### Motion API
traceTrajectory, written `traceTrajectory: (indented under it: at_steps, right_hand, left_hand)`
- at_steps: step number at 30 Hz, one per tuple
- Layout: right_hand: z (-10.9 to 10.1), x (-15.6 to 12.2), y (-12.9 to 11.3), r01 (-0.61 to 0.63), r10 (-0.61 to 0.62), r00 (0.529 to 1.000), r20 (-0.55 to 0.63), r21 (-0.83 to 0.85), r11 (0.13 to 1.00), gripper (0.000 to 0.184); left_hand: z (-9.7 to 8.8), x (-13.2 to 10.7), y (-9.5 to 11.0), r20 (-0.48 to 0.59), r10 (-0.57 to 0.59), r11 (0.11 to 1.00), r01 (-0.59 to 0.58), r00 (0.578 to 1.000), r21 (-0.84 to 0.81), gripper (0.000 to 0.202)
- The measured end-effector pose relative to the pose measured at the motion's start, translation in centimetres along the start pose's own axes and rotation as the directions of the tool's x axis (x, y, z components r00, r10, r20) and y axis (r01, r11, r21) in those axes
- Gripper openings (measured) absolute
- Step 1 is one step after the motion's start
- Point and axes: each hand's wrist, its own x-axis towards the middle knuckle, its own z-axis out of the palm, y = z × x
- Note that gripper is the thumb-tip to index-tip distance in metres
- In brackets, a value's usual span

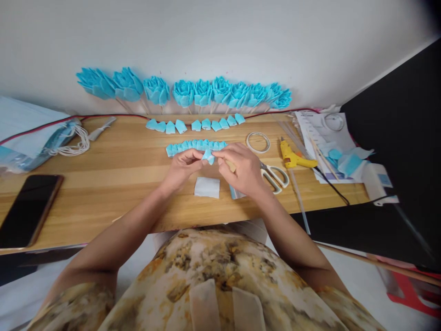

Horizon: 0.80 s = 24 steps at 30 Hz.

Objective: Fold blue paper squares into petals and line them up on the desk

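Between my two hands, over the middle of the table, is a small folded blue petal point(208, 156) with a whitish patch on it. My left hand point(184, 166) pinches its left side between thumb and fingers. My right hand point(243, 166) has its fingertips closed on the right side of the same piece. Just behind them lies a tight row of blue petals point(186, 145), partly hidden by my fingers. A white fabric square point(207, 187) lies flat below my hands. Part of a blue piece point(236, 192) shows under my right wrist.
Blue flowers point(156, 90) on sticks lean along the wall, with a spaced row of petals point(206, 124) before them. Scissors point(275, 177), a tape roll point(258, 142) and a yellow glue gun point(294, 156) lie right. A phone point(30, 210) and a plastic bag point(44, 149) lie left.
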Motion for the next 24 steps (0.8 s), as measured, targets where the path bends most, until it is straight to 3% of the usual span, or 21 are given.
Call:
traceTrajectory:
  at_steps: [3, 6, 9, 14, 17, 20, 24]
  right_hand:
    - [-0.5, 0.0, 0.1, -0.034, 0.031, 0.999, 0.039, 0.059, 0.998, 0.028]
    - [-0.3, -0.1, 0.7, -0.22, 0.232, 0.972, -0.029, 0.223, 0.95, 0.031]
    - [0.5, -0.2, 1.3, -0.383, 0.399, 0.915, 0.061, 0.445, 0.81, 0.034]
    - [1.9, -0.3, 0.9, -0.504, 0.441, 0.85, 0.287, 0.686, 0.525, 0.042]
    - [2.3, -0.1, 0.5, -0.532, 0.456, 0.825, 0.335, 0.732, 0.425, 0.046]
    - [2.5, 0.0, 0.6, -0.536, 0.472, 0.818, 0.328, 0.733, 0.42, 0.045]
    - [3.2, -0.1, 0.9, -0.523, 0.485, 0.827, 0.285, 0.708, 0.475, 0.046]
  left_hand:
    - [-0.1, 0.1, 0.1, 0.006, -0.004, 1.0, 0.004, 1.0, -0.02, 0.031]
    - [0.0, 0.2, 0.2, 0.021, -0.004, 1.0, 0.004, 1.0, -0.012, 0.033]
    - [0.0, 0.2, 0.3, 0.028, -0.002, 1.0, 0.001, 1.0, 0.02, 0.032]
    - [0.1, 0.0, 0.3, 0.042, -0.027, 0.998, 0.024, 0.999, 0.06, 0.03]
    - [0.2, 0.0, 0.4, 0.05, -0.036, 0.997, 0.032, 0.998, 0.073, 0.03]
    - [0.3, 0.0, 0.5, 0.064, -0.049, 0.995, 0.043, 0.997, 0.087, 0.03]
    - [0.4, -0.2, 0.7, 0.07, -0.086, 0.988, 0.076, 0.994, 0.134, 0.027]
